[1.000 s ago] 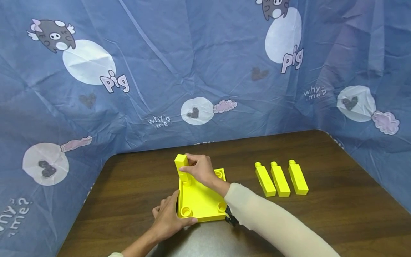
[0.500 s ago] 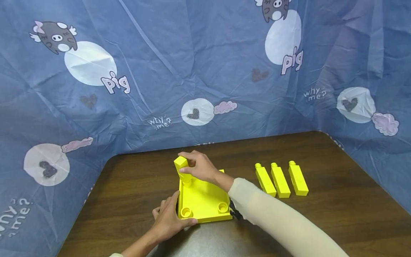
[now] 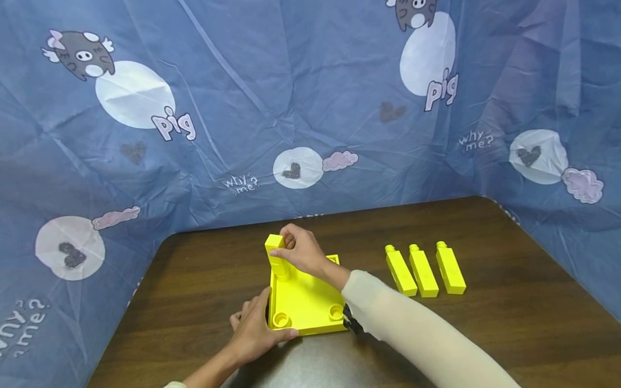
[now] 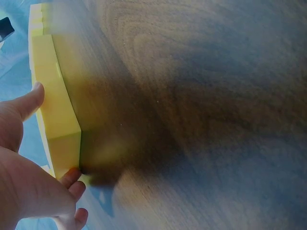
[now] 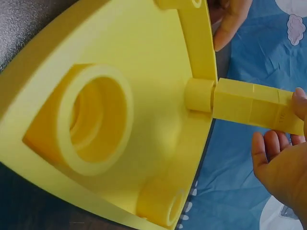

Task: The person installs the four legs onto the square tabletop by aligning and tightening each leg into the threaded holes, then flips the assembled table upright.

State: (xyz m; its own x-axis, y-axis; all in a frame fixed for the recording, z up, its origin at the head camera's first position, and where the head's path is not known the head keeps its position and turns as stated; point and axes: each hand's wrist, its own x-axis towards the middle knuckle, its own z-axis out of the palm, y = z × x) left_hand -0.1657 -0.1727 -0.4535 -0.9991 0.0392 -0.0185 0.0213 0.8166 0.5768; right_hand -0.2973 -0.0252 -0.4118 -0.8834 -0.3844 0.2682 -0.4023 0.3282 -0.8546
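A yellow square board (image 3: 310, 299) with a raised rim and round corner sockets lies on the table, sockets upward. My left hand (image 3: 254, 331) grips its near left corner, thumb on the front edge; the left wrist view shows that hand against the board's side (image 4: 57, 105). At the far left socket a yellow square leg (image 3: 277, 265) stands upright. My right hand (image 3: 304, 252) pinches the leg near its top. In the right wrist view the leg (image 5: 240, 103) meets its socket (image 5: 199, 95), its threaded end hidden. The near left socket (image 3: 281, 320) holds nothing.
Three more yellow legs with threaded ends, a left one (image 3: 401, 275), a middle one (image 3: 423, 275) and a right one (image 3: 451, 272), lie side by side on the brown wooden table (image 3: 509, 323). A blue printed cloth (image 3: 310, 108) hangs behind the table.
My right hand's fingers have shifted round the leg and changed their hold. The leg has turned about its upright axis, its top corner now a flat side again. The left hand stays put.
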